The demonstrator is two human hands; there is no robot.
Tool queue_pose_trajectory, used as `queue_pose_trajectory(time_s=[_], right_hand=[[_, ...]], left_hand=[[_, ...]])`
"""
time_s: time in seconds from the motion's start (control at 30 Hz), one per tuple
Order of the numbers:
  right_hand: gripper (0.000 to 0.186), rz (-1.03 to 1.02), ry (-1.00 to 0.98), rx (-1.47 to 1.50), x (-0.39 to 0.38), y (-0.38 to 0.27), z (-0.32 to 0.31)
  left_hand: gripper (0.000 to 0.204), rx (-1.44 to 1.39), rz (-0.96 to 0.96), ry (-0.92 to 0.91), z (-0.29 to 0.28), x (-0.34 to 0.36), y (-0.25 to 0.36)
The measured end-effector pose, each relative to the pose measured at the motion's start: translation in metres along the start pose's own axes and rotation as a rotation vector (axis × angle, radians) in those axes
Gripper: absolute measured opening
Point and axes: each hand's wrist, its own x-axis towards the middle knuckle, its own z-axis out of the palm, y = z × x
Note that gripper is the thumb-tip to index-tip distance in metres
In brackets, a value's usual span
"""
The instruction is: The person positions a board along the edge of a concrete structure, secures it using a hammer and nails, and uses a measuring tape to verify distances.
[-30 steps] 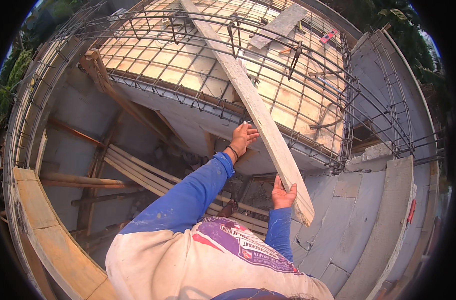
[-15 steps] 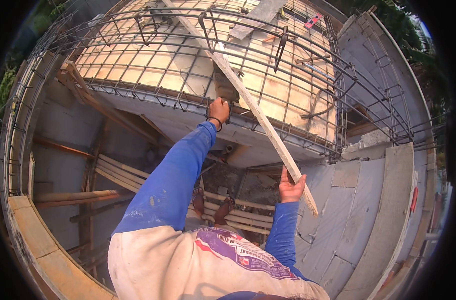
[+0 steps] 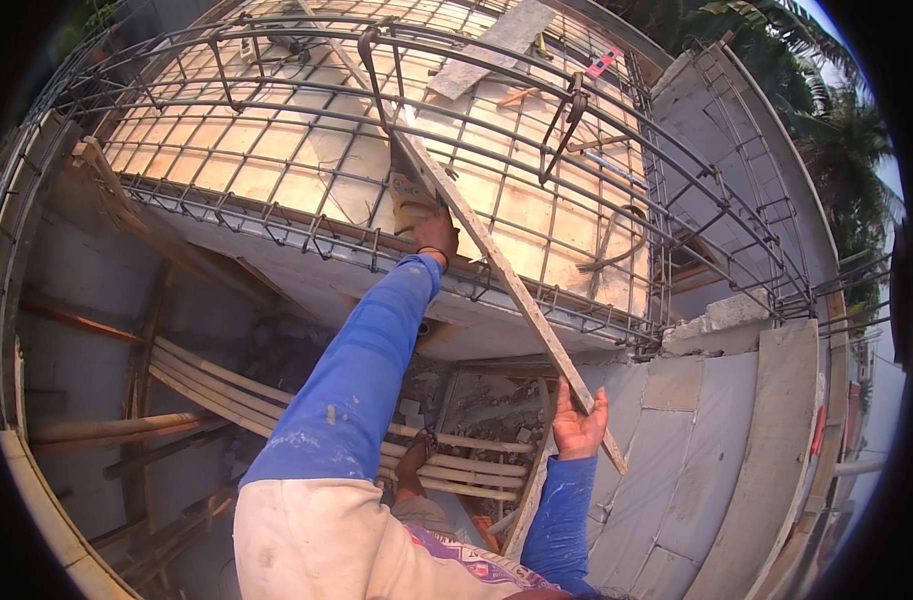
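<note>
A long, narrow wooden strip point(image 3: 507, 270) slants from the rebar grid down toward my right side. My right hand point(image 3: 580, 428) holds its lower end, palm up, thumb and fingers on either side. My left hand point(image 3: 438, 236) is closed round the worn wooden handle of a handsaw point(image 3: 412, 200), at the near edge of the grid. The saw's dark blade rises from the handle to the strip's left side; whether its teeth touch the wood I cannot tell. My fingers partly hide the handle.
A rebar mesh point(image 3: 247, 150) covers pale plywood ahead, with raised bars across it. A grey board point(image 3: 492, 45), a red level point(image 3: 605, 63) and loose wire lie there. Bamboo poles point(image 3: 457, 455) carry my foot above a rubble-strewn lower level. A block wall point(image 3: 667, 440) stands right.
My left hand has pushed forward with the saw, bringing its blade up beside the strip. My right hand still holds the strip, and the whole view has shifted with my head.
</note>
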Motion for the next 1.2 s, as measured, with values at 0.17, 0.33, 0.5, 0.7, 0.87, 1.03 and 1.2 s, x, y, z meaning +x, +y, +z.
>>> queue_pose_trajectory(time_s=[0.17, 0.33, 0.5, 0.7, 0.87, 1.03, 1.2], right_hand=[[0.048, -0.009, -0.039, 0.019, -0.002, -0.004, -0.007], [0.043, 0.024, -0.131, -0.157, 0.001, 0.016, 0.038], [0.046, -0.17, -0.067, -0.115, -0.015, -0.025, 0.03], [0.049, -0.16, -0.031, -0.103, -0.01, -0.025, 0.044], [0.051, -0.035, -0.025, -0.118, -0.002, -0.006, 0.047], [0.052, -0.191, 0.018, -0.037, -0.016, -0.046, 0.001], [0.052, -0.074, -0.093, -0.103, 0.003, -0.012, 0.03]], left_hand=[[0.035, -0.104, -0.112, -0.041, 0.027, 0.023, -0.001], [0.031, -0.055, -0.086, -0.015, -0.008, 0.086, -0.127], [0.028, -1.182, -0.427, -0.431, -0.063, 0.016, 0.009], [0.025, -1.237, -0.382, -0.16, -0.04, 0.001, -0.001], [0.046, -0.794, -0.368, -0.014, 0.016, 0.053, -0.051], [0.05, -0.452, -0.158, -0.235, 0.081, 0.016, 0.074], [0.039, -0.402, -0.11, -0.122, 0.105, 0.075, -0.019]])
